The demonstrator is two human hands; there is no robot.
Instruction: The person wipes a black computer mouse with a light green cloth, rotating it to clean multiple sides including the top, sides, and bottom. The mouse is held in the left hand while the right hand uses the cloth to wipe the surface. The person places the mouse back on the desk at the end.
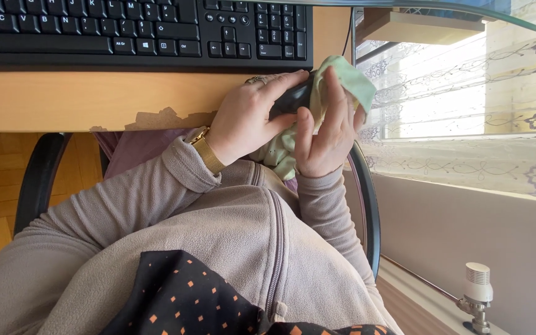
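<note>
Mid-frame at the desk edge (94, 99), left hand (249, 121) clamped around a black mouse (293, 96), right hand (324, 133) pressing a pale green cloth (342, 84) onto it; wiping appears underway, its extent hidden.

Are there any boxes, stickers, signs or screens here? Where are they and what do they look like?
No boxes, stickers, signs or screens show.
Only lettered thing: black computer keyboard with white key markings, on the pale wooden desk at the top.
Below its right end, left hand holds a dark mouse; right hand presses a pale green cloth on it.
</note>
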